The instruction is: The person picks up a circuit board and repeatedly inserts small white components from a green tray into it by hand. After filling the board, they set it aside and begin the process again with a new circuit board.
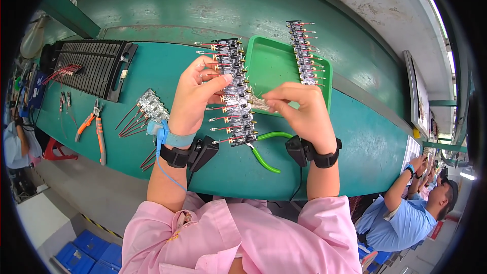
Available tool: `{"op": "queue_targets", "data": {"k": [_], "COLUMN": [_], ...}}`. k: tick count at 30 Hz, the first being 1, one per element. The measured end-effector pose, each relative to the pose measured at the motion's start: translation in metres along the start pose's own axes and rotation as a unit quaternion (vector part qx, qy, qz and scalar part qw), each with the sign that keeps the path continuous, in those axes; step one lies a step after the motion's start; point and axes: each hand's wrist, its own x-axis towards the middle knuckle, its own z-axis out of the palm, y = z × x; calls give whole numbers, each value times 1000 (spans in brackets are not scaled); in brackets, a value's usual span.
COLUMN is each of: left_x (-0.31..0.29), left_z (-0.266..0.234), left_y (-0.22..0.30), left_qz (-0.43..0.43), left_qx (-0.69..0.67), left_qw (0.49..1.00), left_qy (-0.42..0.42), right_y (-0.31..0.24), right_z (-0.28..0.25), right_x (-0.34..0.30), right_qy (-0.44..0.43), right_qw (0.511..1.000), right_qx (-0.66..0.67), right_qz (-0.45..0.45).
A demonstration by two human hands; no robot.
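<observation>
My left hand (195, 94) is clamped on the circuit-board strip (235, 91), its long axis running away from me; my right hand (299, 109) pinches the wire bundle (258, 103) beside it, above the green tray (274, 61).

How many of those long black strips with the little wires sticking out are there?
2 that I can tell. One strip is held up in the left hand, over the bench. The other strip lies in the green tray. More may be hidden.

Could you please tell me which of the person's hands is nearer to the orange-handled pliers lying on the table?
Left. The left hand is above and to the right of the orange-handled pliers; the right hand is farther right, beyond the held circuit-board strip.
</observation>
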Motion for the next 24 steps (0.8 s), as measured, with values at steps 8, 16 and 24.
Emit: {"op": "queue_targets", "data": {"k": [8,16,24], "left_x": [-2,-3,-3], "left_z": [1,3,2], "left_y": [2,5,3], "left_qz": [-3,-15,-11], "left_qx": [-19,-13,-13], "left_qw": [1000,1000,1000], "left_qy": [6,8,-5], "right_y": [-14,-13,-13], "right_z": [5,5,7], "right_x": [-5,-3,-4], "right_qy": [-23,-34,-26], "right_qw": [993,995,996], "right_qx": [118,88,69], "right_qz": [-1,-38,-48]}}
